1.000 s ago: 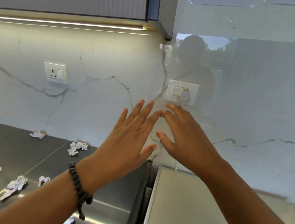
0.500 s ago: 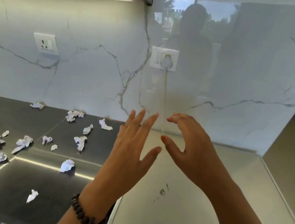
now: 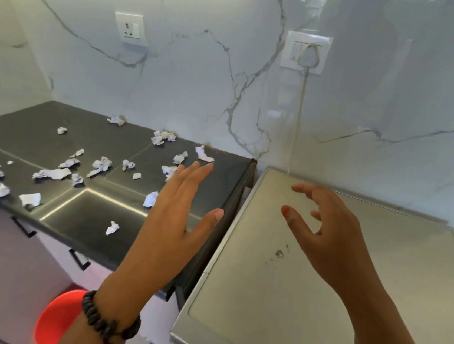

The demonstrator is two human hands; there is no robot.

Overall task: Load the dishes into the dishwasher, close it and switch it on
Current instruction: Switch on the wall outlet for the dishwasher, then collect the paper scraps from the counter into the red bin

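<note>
A person's two bare hands hang empty above a kitchen corner: the left hand (image 3: 179, 209), a dark bead bracelet (image 3: 106, 325) on its wrist, is spread flat with fingers straight over the edge of the dark countertop (image 3: 96, 219), while the right hand (image 3: 326, 234) hovers with fingers loosely curled around nothing above a pale, steel-edged appliance top (image 3: 303, 308) set just beside that counter. No dishes appear anywhere in view, and neither a dishwasher door nor its controls can be seen; the pale top may belong to the machine, though the picture does not settle it. A white cord (image 3: 298, 117) runs up from behind that top to a plug (image 3: 308, 55) seated in a wall socket (image 3: 306, 52) on the marble-look backsplash (image 3: 202, 84); whether the switch beside it is on cannot be told. With both hands free and nothing to load in sight, the loading looks either finished or not begun, and closing and starting may remain. Crumpled scraps of white paper (image 3: 99, 164) litter the dark counter, a second socket (image 3: 131, 29) sits unused above them, and a red bucket (image 3: 59, 319) stands on the floor below, near the person's path to the machine's front
</note>
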